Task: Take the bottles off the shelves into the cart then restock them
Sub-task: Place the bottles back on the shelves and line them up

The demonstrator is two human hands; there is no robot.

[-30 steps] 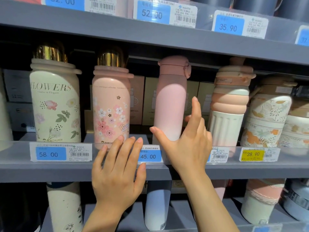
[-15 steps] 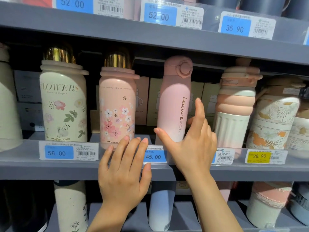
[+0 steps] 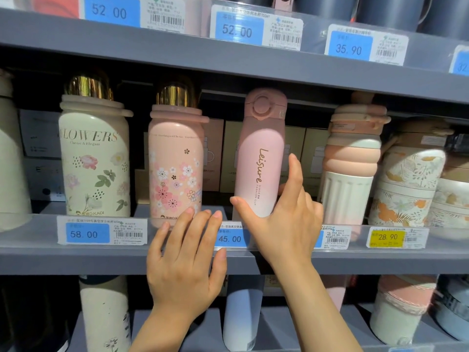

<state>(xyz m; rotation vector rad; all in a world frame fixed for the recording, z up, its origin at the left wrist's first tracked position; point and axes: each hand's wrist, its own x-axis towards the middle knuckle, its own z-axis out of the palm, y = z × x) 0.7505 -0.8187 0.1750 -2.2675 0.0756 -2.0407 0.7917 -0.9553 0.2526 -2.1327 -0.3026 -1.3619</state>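
The slim pink "Leisure" bottle stood upright on the middle shelf, between the pink blossom-print bottle and the ribbed peach-and-white bottle. The right hand gripped its lower body — thumb on the left side, index finger up the right. The left hand was flat, fingers straight, against the shelf's front lip beside the 45.00 price tag — holding nothing.

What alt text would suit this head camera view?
A right hand grips a pink bottle on a grey shop shelf, while the left hand rests open on the shelf edge beside a flowered pink bottle.
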